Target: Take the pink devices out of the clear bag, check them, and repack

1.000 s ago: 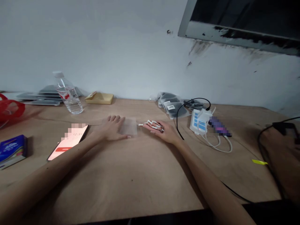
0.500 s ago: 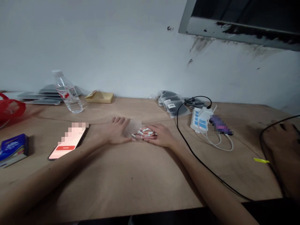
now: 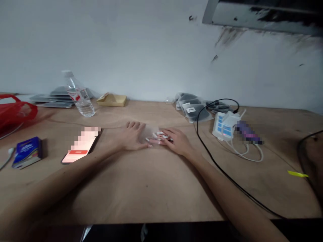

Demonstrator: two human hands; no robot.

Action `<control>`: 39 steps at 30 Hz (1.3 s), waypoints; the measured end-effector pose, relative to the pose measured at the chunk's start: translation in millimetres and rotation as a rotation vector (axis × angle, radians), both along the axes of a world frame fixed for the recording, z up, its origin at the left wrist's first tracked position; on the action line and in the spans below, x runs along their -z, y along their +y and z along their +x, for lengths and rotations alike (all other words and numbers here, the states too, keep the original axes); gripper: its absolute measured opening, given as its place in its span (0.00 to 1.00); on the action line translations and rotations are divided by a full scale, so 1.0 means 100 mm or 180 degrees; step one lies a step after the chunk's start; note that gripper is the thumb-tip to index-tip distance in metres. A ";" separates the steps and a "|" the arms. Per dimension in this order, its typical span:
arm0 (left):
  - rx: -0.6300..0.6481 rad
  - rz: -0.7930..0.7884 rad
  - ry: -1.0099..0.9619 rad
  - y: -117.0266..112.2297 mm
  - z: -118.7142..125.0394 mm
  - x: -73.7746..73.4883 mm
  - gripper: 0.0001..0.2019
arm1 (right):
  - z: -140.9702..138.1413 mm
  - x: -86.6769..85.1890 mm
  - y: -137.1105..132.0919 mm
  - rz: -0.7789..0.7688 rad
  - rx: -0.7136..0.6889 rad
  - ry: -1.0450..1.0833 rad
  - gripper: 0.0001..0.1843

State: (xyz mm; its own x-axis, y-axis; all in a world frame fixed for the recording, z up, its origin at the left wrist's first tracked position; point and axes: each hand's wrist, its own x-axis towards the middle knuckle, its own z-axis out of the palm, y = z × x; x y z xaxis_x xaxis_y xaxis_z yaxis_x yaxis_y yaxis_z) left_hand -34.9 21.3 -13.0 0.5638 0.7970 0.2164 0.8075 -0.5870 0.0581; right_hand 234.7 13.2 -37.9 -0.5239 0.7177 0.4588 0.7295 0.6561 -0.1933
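My left hand (image 3: 135, 137) lies open on the left part of a clear plastic bag (image 3: 150, 132), fingers spread and thumb pointing right. Several small white-and-orange tube-like pieces (image 3: 161, 136) lie at the bag's right part; their exact kind is too small to tell. Over their right side rests my right hand (image 3: 178, 140), fingers curved and thumb apart, with pieces showing between thumb and fingers. It hides some of the pieces. Both hands stay low on the wooden table (image 3: 148, 201).
Left of my hands lie a lit phone (image 3: 79, 146) and a blue pack (image 3: 27, 151). Behind them stand a water bottle (image 3: 82, 101) and a yellow box (image 3: 112, 100). To the right are grey pouches (image 3: 194, 109), a power strip (image 3: 223, 127), cables, a purple phone (image 3: 248, 132) and dark, blurred limbs (image 3: 314, 154).
The view has shifted, so everything sits slightly further right and higher. My right hand has slid left over the pieces and covers more of them. My left hand keeps its place on the bag.
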 end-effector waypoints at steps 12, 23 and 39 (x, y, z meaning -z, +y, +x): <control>-0.0120 0.0042 0.0032 -0.13 0.17 0.03 0.49 | 0.00 0.11 0.07 0.0146 0.0774 0.1223 0.16; -0.0125 0.0156 0.0197 -0.12 0.16 0.06 0.50 | -0.07 0.24 0.05 -0.0708 0.0314 0.1471 0.25; -0.0016 0.0036 0.0092 0.01 0.02 0.05 0.49 | 0.41 0.07 0.15 -0.0689 -0.0563 0.0381 0.36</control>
